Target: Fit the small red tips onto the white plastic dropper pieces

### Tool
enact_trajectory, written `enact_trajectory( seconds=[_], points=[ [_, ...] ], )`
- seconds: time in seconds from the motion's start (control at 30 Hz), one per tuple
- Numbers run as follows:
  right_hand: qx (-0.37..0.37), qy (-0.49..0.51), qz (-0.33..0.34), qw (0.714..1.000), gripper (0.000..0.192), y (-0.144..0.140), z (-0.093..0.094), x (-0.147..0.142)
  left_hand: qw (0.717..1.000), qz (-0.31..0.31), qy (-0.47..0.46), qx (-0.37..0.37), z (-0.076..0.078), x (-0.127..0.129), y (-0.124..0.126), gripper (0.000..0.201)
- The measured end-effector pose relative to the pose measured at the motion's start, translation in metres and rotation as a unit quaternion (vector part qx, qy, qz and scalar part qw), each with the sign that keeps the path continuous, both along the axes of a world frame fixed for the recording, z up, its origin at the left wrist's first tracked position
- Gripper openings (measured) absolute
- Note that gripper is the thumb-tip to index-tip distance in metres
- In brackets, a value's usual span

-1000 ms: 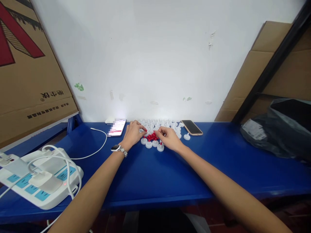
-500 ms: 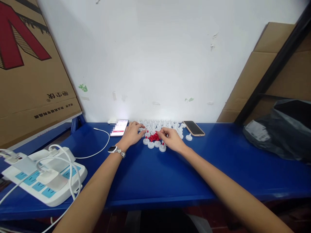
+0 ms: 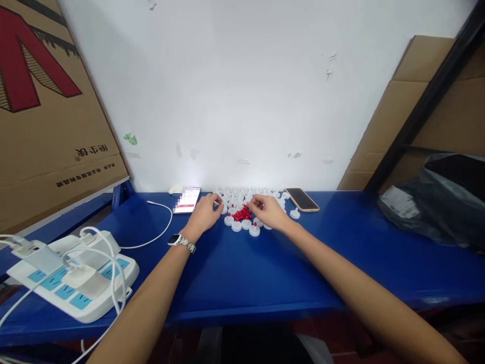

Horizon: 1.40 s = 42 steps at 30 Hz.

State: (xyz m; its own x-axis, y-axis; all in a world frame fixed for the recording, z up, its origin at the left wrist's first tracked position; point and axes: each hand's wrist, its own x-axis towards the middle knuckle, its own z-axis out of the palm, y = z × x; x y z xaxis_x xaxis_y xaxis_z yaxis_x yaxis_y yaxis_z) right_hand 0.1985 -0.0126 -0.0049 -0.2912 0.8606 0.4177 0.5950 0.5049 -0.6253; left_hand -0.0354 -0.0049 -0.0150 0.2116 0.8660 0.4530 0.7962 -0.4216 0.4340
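A small heap of red caps (image 3: 242,213) lies in the middle of many white round plastic pieces with upright nozzles (image 3: 254,231). Several of the front white pieces carry a red cap on the nozzle. At the left edge of the group, my left hand (image 3: 205,212) has its fingers curled and thumb bent in by the white pieces; what they hold, if anything, is too small to make out. My right hand (image 3: 268,211) is pinched at the right side of the red heap, its fingertips closed. Whatever sits between them is hidden.
A lit phone (image 3: 187,200) lies left of my left hand and a dark phone (image 3: 302,199) at the right back. On the left stands a white power strip (image 3: 87,313) with chargers and cables. A dark plastic bag (image 3: 409,207) rests at the right; a wall closes the back.
My left fingers, stretched toward the white pieces before, are now curled and drawn back a little to the left. The right hand shifted slightly right, still pinched.
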Motion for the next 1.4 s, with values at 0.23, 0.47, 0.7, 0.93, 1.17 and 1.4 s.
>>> enact_trajectory(
  seconds=[0.23,0.47,0.7,0.93,1.17,1.4],
  points=[
    [-0.002,-0.222,0.067,0.973,0.013,0.018,0.022,0.005,0.987,-0.115,-0.1,-0.057,0.02,0.019,-0.029,0.018],
    [-0.014,-0.331,0.084,0.94,0.013,0.031,0.021,-0.013,0.99,-0.092,-0.101,-0.046,0.02,0.027,-0.032,0.024],
    [-0.006,-0.294,0.084,0.952,0.01,0.033,0.014,-0.014,0.989,-0.112,-0.097,-0.004,0.017,0.027,-0.03,0.039],
    [-0.059,0.023,0.092,0.994,0.009,0.019,0.014,0.002,0.987,-0.105,-0.107,-0.054,0.012,0.029,-0.032,0.034],
    [-0.119,0.291,0.099,0.944,0.031,-0.001,0.009,-0.002,0.982,-0.134,-0.116,-0.064,0.015,0.033,-0.036,0.038],
    [-0.141,0.355,0.108,0.918,0.04,-0.007,0.007,-0.008,0.98,-0.154,-0.106,-0.066,0.019,0.041,-0.043,0.037]
  ],
)
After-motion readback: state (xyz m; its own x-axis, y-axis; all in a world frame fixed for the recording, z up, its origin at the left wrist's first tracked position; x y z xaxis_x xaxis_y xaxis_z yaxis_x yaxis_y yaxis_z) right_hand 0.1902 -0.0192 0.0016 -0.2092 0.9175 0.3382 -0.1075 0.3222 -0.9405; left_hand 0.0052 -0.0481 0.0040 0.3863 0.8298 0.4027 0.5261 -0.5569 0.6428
